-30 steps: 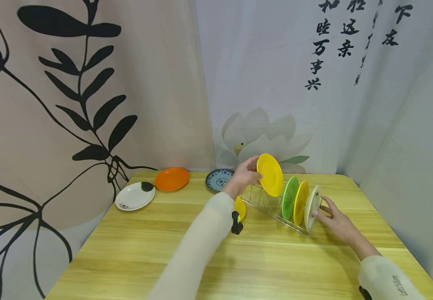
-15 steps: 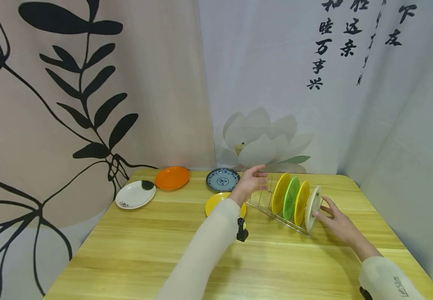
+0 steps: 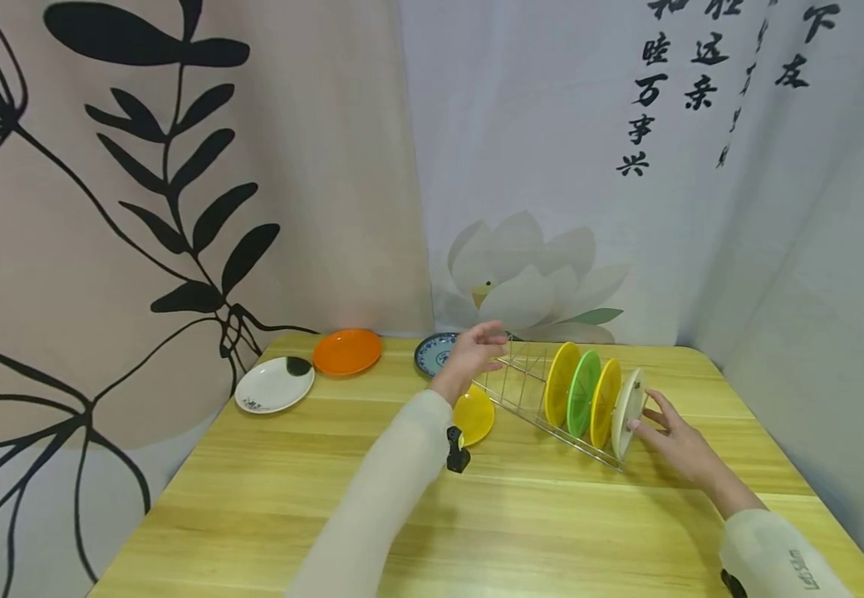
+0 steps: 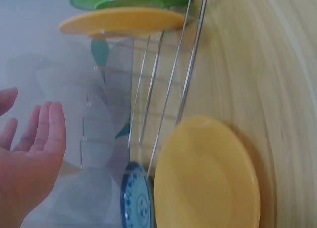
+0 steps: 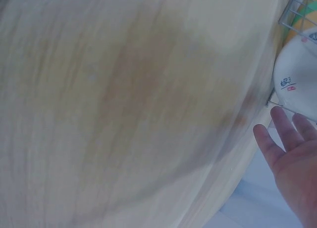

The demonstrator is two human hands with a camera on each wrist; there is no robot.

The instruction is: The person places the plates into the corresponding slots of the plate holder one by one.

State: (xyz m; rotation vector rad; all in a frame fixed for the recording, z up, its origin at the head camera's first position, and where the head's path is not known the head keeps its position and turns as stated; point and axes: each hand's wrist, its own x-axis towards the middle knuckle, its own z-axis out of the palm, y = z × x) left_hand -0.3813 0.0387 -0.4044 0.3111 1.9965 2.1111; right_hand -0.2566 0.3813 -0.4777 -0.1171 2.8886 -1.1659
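My left hand [image 3: 469,359] is raised over the left end of the wire dish rack [image 3: 525,378], its fingers loosely extended with nothing in them. In the left wrist view, the left hand [image 4: 32,149] is apart from the rack's wires. Standing on edge in the rack are a yellow plate [image 3: 562,384], a green plate [image 3: 583,393], a second yellow plate [image 3: 606,403] and a white plate [image 3: 629,411]. At the rack's right end my right hand [image 3: 675,444] has its fingertips right by the white plate and end wire. The right wrist view shows the right hand [image 5: 297,161] with fingers extended.
A yellow plate [image 3: 474,415] lies flat on the wooden table [image 3: 552,531], partly behind my left forearm. Behind it is a blue patterned plate [image 3: 432,355], partly hidden by the hand. An orange plate [image 3: 346,352] and a white plate with a dark patch [image 3: 271,387] lie farther left.
My left hand set the yellow plate upright in the rack beside the green one and let it go. It then moved back leftward. The right hand stayed by the white plate.
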